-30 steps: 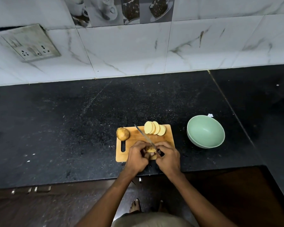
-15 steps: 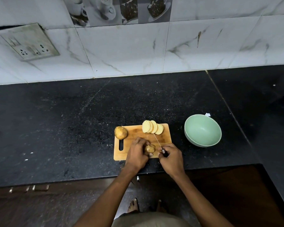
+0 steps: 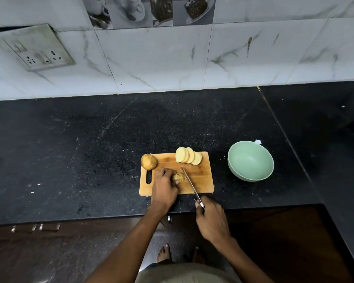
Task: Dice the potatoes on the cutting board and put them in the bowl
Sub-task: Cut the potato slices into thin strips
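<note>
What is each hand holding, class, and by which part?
The left hand grips the potato piece at its left end. The right hand holds the knife by its handle.

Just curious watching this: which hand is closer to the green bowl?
The right hand. It grips the knife at the counter's front edge, below-left of the bowl; the left hand sits farther left, on the board.

Bowl (image 3: 250, 160) right of cutting board (image 3: 200, 180); slices (image 3: 188, 155) on it.

Head view, seemingly steeply down
</note>
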